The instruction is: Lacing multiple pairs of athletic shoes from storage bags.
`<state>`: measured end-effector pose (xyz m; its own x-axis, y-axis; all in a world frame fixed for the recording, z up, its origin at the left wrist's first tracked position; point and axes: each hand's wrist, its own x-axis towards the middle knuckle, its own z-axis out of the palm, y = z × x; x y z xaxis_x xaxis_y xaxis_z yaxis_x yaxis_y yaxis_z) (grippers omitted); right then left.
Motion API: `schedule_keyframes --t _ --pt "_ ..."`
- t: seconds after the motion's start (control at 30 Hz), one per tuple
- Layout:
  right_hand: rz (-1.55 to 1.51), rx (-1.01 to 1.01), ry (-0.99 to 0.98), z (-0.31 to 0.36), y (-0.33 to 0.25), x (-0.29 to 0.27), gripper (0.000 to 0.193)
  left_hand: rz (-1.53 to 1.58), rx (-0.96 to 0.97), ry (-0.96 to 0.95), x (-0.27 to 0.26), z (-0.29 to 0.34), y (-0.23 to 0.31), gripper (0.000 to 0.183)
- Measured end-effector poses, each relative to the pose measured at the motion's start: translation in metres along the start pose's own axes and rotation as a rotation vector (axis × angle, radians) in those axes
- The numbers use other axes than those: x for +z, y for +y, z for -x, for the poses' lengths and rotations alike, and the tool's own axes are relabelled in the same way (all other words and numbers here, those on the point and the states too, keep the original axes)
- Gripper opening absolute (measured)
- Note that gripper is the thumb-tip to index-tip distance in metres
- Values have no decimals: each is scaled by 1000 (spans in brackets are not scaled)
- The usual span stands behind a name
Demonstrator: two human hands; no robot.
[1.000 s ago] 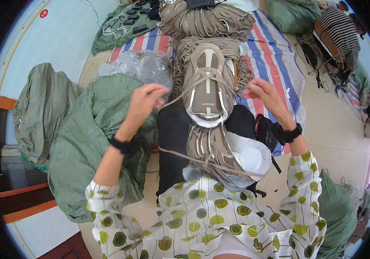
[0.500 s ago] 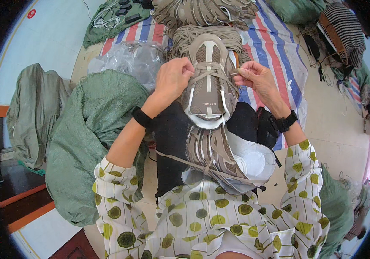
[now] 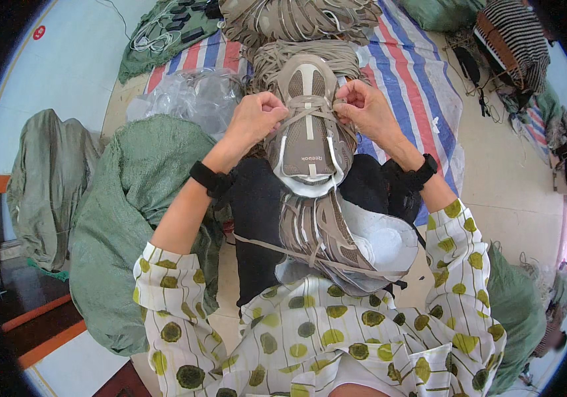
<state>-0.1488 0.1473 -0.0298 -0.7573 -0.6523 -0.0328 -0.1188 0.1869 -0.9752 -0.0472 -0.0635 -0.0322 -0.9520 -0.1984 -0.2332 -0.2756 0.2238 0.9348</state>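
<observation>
A taupe and white shoe upper (image 3: 308,142) lies toe away from me above my knees, with a flat taupe shoelace (image 3: 311,114) crossing its middle. At the upper's left edge, my left hand (image 3: 257,118) is closed, pinching the lace close to the side. My right hand (image 3: 365,111) pinches the lace at the right edge, thumb and forefinger together against the upper. What exactly lies between the fingertips is mostly hidden. Nearer my body, a bundle of nested shoe uppers (image 3: 316,231) rests on my lap, a lace strap tied around it.
A heap of taupe laces (image 3: 353,58) lies just beyond the upper, with a larger bundle of uppers (image 3: 297,20) behind it. Striped sheeting (image 3: 406,86) covers the floor there. Clear plastic bags (image 3: 191,92) and a green sack (image 3: 158,178) are at my left.
My right hand has moved in left, from just off the upper to its edge. The whole view has shifted slightly, and my left hand stays by the left edge.
</observation>
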Motion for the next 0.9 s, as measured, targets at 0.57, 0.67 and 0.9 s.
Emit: schedule_keyframes --t 0.57,0.67,0.9 --pt "915 -17 68 16 -22 59 23 -917 291 540 42 34 0 15" --pt "1062 -216 90 19 -15 68 21 -1120 341 634 43 35 -8 8" --pt "1109 -298 92 21 -14 56 17 -1165 393 554 41 20 -7 9"
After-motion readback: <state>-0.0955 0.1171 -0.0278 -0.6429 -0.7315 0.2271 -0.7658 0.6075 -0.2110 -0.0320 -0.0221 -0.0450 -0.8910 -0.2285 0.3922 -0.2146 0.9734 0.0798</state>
